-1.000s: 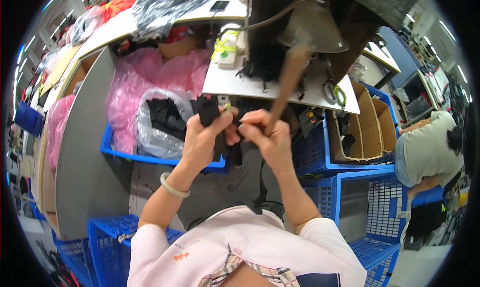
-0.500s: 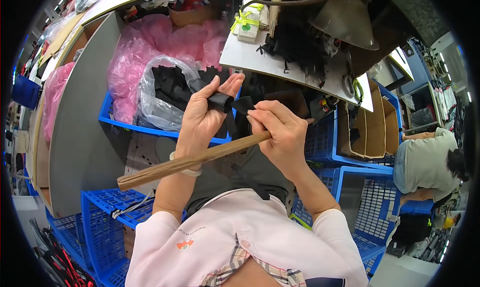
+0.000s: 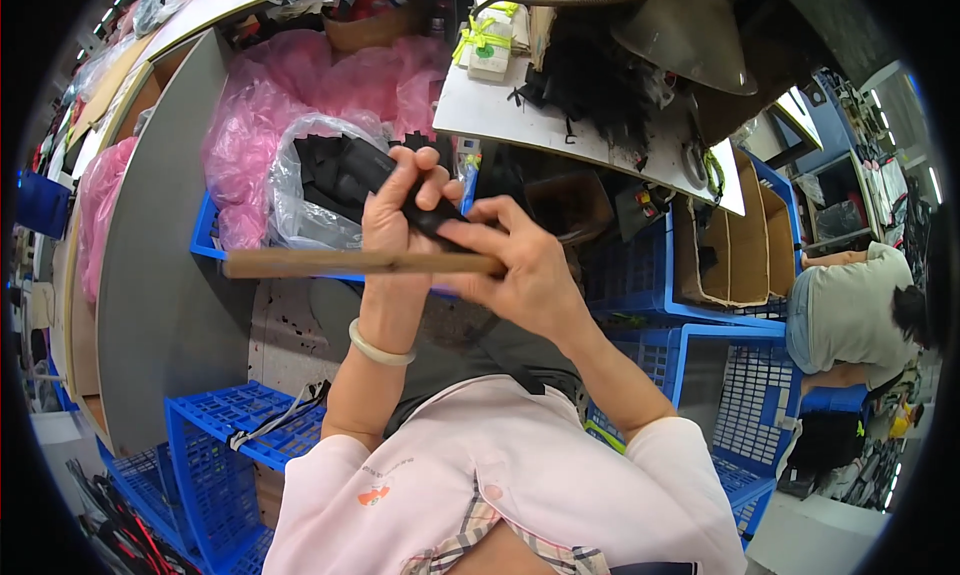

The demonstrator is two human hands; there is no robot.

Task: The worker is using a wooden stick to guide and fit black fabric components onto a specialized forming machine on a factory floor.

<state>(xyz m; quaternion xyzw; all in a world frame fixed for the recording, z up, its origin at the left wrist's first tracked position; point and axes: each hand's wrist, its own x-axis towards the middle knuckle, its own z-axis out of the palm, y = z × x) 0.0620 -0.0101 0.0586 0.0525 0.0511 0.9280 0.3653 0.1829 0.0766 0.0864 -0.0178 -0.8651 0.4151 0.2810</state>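
Observation:
My left hand [image 3: 392, 220], with a pale bangle on its wrist, curls its fingers around a black fabric piece [image 3: 428, 218]. Close beside it, my right hand [image 3: 525, 265] holds one end of a wooden stick [image 3: 330, 264]. The stick lies level, crossing over my left wrist and reaching out to the left. Fingers of my right hand also reach to the near end of the black piece; motion smears them, and I cannot tell how firmly they touch it. More black fabric pieces [image 3: 335, 175] sit in a clear plastic bag [image 3: 290, 210] just beyond my left hand.
Pink plastic bags [image 3: 240, 135] fill a blue crate [image 3: 207, 225] on the left, beside a grey panel [image 3: 165, 255]. Ahead, a white table [image 3: 490, 110] carries a lamp [image 3: 685, 40] and black scraps. Blue crates [image 3: 740, 395] stand to the right, where another person [image 3: 850, 305] bends over.
The stick has swung from a slant to level. My left fingers have curled over the black piece, and my right hand has moved slightly left and down.

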